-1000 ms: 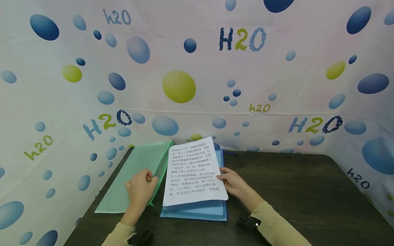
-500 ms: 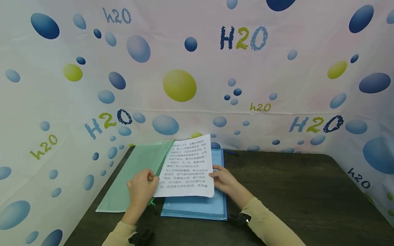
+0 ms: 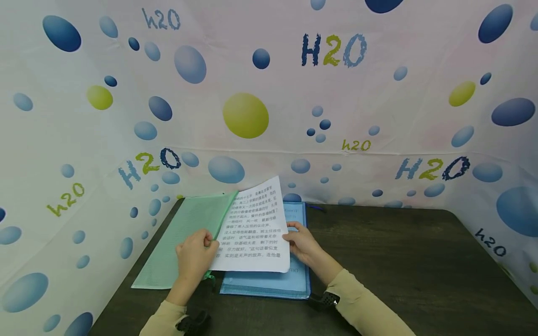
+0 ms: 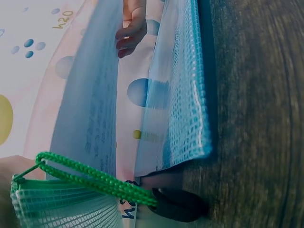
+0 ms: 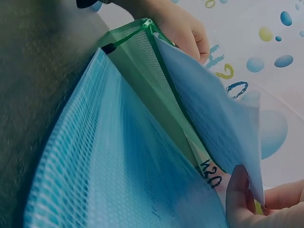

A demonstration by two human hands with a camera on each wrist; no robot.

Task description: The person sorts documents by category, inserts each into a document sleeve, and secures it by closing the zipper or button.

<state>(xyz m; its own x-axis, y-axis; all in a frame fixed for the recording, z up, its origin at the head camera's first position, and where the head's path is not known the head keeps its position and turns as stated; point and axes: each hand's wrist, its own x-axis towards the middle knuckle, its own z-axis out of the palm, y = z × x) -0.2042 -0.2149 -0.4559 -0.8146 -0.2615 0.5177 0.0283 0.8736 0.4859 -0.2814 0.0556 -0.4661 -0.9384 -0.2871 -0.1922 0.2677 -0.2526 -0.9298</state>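
In the head view, my left hand [image 3: 195, 254] grips the right edge of a green mesh zipper pouch [image 3: 176, 242], which lies on the table's left part with that edge lifted. My right hand [image 3: 304, 243] pinches the right edge of a white printed sheet of paper [image 3: 252, 228], thumb on one face and fingers on the other. The sheet is tilted, and its left edge goes in at the pouch's opening; how deep is hidden. In the right wrist view the paper [image 5: 213, 99] stands against the pouch's open side [image 5: 161, 61].
A blue mesh zipper pouch [image 3: 266, 285] lies flat under and right of the sheet. The green cord [image 4: 95, 178] with a black pull [image 4: 178, 204] hangs from the green pouch's corner. A dark wooden table [image 3: 399, 261] extends right; a printed cloth backdrop [image 3: 357, 102] stands behind.
My right hand has moved left with the sheet, from above the blue pouch to the green pouch's opening, its left edge now inside. The left hand has kept its grip almost in place.
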